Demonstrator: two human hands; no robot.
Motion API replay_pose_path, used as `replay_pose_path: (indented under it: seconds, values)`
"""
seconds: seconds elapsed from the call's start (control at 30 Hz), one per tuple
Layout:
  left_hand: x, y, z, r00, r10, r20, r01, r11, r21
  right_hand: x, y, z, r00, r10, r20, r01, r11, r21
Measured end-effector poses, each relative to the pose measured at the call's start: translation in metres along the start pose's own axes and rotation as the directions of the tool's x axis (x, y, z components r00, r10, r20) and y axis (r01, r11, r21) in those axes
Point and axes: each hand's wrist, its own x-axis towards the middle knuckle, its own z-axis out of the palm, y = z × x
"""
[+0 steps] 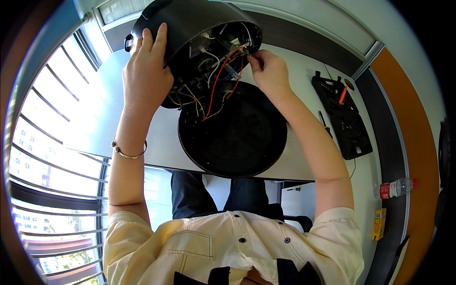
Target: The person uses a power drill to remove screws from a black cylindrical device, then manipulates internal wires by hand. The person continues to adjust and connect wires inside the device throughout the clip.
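A black rounded appliance housing (190,23) lies tilted on its side at the far part of the table, its open underside facing me. Inside show several wires and parts. My left hand (148,78) rests with spread fingers on the housing's left side. At the right rim of the opening, my right hand (270,71) has its fingers pinched together by the wiring; what lies between them is hidden. A round black base cover (232,137) sits nearer to me. Red wires (213,90) and yellow ones run from the housing to the cover's far left edge.
To the right lies an open black tool case (349,128) with an orange-red handled tool (343,95). A screwdriver (325,122) lies beside it. Farther right are a plastic bottle (396,188) with a red cap and a yellow box (378,224). A blinded window is at left.
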Motion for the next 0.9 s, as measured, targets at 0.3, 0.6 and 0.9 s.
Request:
replay_pose_path:
  seconds: [0.3,0.6,0.9]
  values:
    - [0.0,-0.004,-0.001,1.0,0.02,0.013,-0.02,1.0,-0.018,0.0,-0.007,-0.003,0.866,-0.496,0.068,0.457,0.727,-0.512]
    - [0.0,-0.01,-0.006,0.998,0.02,0.051,-0.018,0.999,-0.052,-0.001,-0.002,-0.004,0.715,-0.673,0.193,0.636,0.51,-0.58]
    - [-0.006,-0.025,-0.011,0.998,0.04,0.05,-0.033,0.99,-0.133,-0.014,-0.023,-0.003,0.863,-0.491,0.116,0.473,0.707,-0.526]
